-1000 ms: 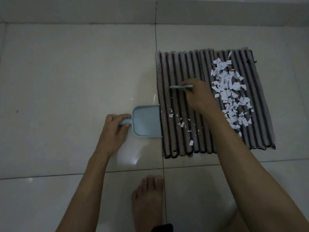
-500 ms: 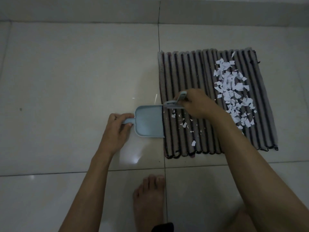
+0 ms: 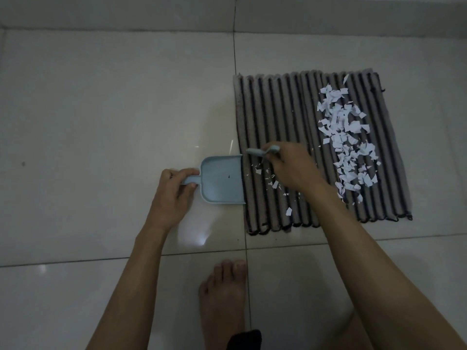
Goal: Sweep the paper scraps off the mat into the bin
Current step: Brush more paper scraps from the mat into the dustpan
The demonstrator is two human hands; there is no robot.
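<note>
Left hand (image 3: 174, 193) grips the handle of the blue dustpan (image 3: 222, 179), its open lip touching the left edge of the ribbed mat (image 3: 278, 109) on the tiled floor. Right hand (image 3: 290, 168) grips a small brush (image 3: 262, 151) near the pan mouth. Step in hand, as judged: brushing the few small scraps (image 3: 274, 184) into the pan. Main pile of paper scraps (image 3: 346, 140) lies right of the right hand, untouched; next stroke must reach it. No bin in view.
</note>
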